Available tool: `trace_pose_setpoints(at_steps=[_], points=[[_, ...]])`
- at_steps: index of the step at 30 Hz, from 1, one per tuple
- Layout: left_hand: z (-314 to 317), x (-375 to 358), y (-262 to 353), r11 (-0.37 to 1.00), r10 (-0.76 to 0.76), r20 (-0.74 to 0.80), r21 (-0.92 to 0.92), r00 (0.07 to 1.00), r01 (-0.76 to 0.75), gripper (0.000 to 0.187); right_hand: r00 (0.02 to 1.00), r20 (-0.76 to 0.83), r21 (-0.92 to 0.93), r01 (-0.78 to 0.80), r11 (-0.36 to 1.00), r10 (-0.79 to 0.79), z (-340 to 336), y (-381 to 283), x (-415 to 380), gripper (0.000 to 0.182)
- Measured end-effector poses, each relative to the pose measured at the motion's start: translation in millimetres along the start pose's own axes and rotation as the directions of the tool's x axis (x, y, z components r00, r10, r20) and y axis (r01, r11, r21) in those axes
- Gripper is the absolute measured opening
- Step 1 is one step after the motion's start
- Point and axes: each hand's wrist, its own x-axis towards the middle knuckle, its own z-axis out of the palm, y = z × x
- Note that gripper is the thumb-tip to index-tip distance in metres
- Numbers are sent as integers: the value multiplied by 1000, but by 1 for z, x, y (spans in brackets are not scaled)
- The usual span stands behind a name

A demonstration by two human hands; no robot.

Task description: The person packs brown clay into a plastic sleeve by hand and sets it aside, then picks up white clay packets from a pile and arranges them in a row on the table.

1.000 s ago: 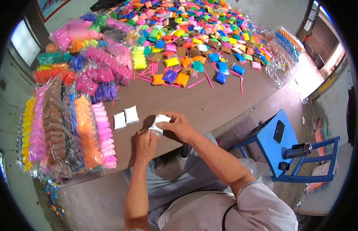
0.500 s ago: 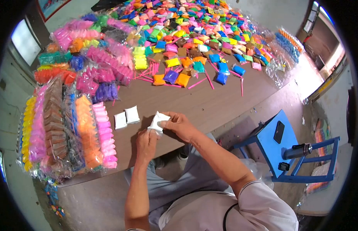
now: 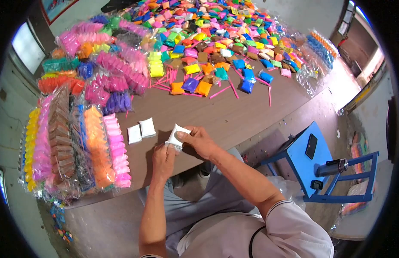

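Between both my hands is a small white packet (image 3: 176,134), held just over the near edge of the brown table (image 3: 182,105). My left hand (image 3: 164,158) pinches its lower end with closed fingers. From the right, my right hand (image 3: 197,139) grips the packet's other side, thumb pressed on its face. Two more white packets lie side by side on the table to the left: one white packet (image 3: 134,134) and, touching it, another white packet (image 3: 147,127).
Bagged rows of coloured packets (image 3: 62,142) line the table's left. A heap of loose coloured packets (image 3: 212,38) covers the far side, with pink sticks (image 3: 220,93) at its front. To the right, a blue chair (image 3: 309,150) bears a phone (image 3: 311,146) and a flask (image 3: 330,168).
The white packet has turned slightly in my hands, and my right thumb lies further up on its face. The other things stay where they were.
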Motion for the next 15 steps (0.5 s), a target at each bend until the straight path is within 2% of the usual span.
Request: trace_pose_setpoints(at_steps=[2, 4, 6, 10, 12, 15], points=[[0, 0, -2, 998, -46, 19, -33, 999, 47, 37, 1000, -2, -4, -15, 1000, 15, -4, 3, 0, 27], [0, 0, -1, 1000, -15, 16, 4, 1000, 15, 37, 999, -5, -3, -38, 999, 38, -4, 3, -1, 29], [-1, -1, 0, 999, 18, 16, 43, 1000, -18, 37, 997, -63, -169, -50, 984, 40, -3, 1, -1, 29], [0, 0, -5, 999, -35, 17, -23, 999, 36, 36, 1000, -18, -94, -15, 995, 13, -2, 1, -2, 27], [0, 0, -4, 998, -42, 17, -46, 999, 43, 36, 1000, 16, -355, -11, 935, 18, -3, -2, -2, 25], [-2, 0, 1, 990, -92, 23, -108, 995, 94, 36, 999, -20, -355, -40, 934, 35, 1, -1, -1, 23]])
